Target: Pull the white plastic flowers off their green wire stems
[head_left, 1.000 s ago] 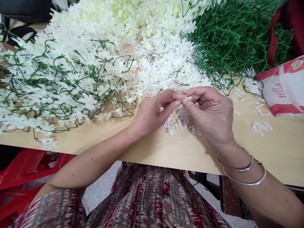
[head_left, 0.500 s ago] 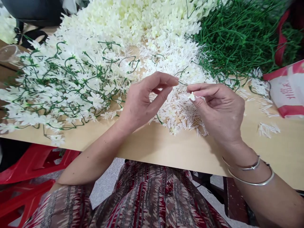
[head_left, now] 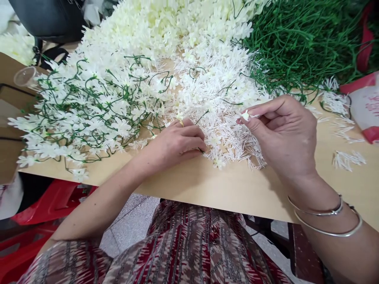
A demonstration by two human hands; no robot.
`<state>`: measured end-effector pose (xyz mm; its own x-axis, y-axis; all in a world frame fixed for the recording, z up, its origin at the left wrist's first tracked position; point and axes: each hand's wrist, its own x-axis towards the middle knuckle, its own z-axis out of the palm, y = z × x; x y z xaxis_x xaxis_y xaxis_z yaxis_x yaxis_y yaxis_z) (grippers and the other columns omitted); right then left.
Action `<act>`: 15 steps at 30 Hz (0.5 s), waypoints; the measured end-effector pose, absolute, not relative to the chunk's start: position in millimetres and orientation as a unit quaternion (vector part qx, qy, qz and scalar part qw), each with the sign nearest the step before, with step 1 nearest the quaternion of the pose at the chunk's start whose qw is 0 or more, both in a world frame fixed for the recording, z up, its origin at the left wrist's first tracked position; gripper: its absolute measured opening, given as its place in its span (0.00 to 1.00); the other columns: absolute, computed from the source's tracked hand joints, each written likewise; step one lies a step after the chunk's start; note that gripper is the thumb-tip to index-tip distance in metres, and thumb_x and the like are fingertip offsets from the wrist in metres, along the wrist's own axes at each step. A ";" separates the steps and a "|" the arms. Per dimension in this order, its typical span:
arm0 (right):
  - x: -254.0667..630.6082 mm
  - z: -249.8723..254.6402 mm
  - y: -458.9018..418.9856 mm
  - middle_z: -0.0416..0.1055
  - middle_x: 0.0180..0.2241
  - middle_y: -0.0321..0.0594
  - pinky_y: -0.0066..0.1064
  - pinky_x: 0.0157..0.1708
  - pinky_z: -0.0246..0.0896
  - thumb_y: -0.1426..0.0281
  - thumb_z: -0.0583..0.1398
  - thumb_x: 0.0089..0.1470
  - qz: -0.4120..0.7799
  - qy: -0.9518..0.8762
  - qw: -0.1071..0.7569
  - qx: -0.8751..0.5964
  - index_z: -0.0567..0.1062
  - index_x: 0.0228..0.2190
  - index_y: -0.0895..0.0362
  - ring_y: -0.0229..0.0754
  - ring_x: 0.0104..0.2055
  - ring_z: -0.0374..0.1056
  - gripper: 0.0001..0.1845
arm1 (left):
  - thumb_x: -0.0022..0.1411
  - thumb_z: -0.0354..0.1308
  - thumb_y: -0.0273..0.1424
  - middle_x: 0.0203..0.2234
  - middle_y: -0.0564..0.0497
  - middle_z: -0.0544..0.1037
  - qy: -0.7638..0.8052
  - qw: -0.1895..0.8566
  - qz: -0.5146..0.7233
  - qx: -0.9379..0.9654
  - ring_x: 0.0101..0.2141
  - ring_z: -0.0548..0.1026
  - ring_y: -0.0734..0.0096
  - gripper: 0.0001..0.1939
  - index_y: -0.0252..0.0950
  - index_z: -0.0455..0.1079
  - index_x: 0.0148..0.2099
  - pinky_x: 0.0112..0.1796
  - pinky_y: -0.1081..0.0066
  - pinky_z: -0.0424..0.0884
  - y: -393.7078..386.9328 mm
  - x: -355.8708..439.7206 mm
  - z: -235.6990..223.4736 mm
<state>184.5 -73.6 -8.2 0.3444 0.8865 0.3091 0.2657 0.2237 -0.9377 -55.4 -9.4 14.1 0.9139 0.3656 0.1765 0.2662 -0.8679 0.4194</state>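
My right hand (head_left: 286,134) is raised over the table, thumb and forefinger pinching a small white artificial flower piece (head_left: 245,115). My left hand (head_left: 177,142) rests low at the table's front, palm down, with its fingers curled round a thin green plastic stem (head_left: 203,117). One end of that stem shows above the knuckles and a dark tip at the fingertips; the rest is hidden. Between the hands spreads a heap of white stamen pieces (head_left: 233,136). Left of my left hand lie white flowers on green stems (head_left: 112,106).
A pile of loose cream petals (head_left: 154,23) covers the back. Bare green stems (head_left: 304,43) are heaped at the back right, beside a red and white packet (head_left: 363,106). A black bag (head_left: 49,19), a clear cup (head_left: 26,75) and a cardboard box (head_left: 10,94) stand at the left.
The hands have parted. My left hand has let go of the white flower piece and come down to a green stem on the table; my right hand keeps the piece and has shifted right.
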 end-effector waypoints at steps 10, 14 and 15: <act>187.1 -12.6 -71.8 0.79 0.32 0.36 0.35 0.35 0.71 0.64 0.70 0.56 0.342 -0.480 0.588 -0.553 0.81 0.34 0.49 0.41 0.33 0.76 0.05 | 0.73 0.59 0.31 0.39 0.48 0.85 0.257 0.207 0.315 0.890 0.41 0.82 0.70 0.07 0.37 0.77 0.47 0.46 0.68 0.75 2.6 -33.1 16.5; 189.1 -17.0 -69.5 0.79 0.29 0.35 0.36 0.35 0.71 0.61 0.72 0.53 0.439 -0.436 0.578 -0.533 0.81 0.33 0.47 0.41 0.32 0.76 0.07 | 0.72 0.60 0.34 0.39 0.49 0.85 0.274 0.268 0.367 0.847 0.40 0.82 0.70 0.08 0.37 0.78 0.47 0.44 0.68 0.78 3.6 -16.4 -1.9; 189.8 -18.5 -68.8 0.78 0.28 0.35 0.36 0.35 0.71 0.60 0.72 0.52 0.458 -0.432 0.571 -0.527 0.81 0.33 0.47 0.41 0.32 0.75 0.08 | 0.72 0.61 0.36 0.38 0.49 0.85 0.276 0.291 0.374 0.836 0.38 0.82 0.70 0.09 0.37 0.78 0.46 0.42 0.69 0.78 3.0 -13.9 -7.4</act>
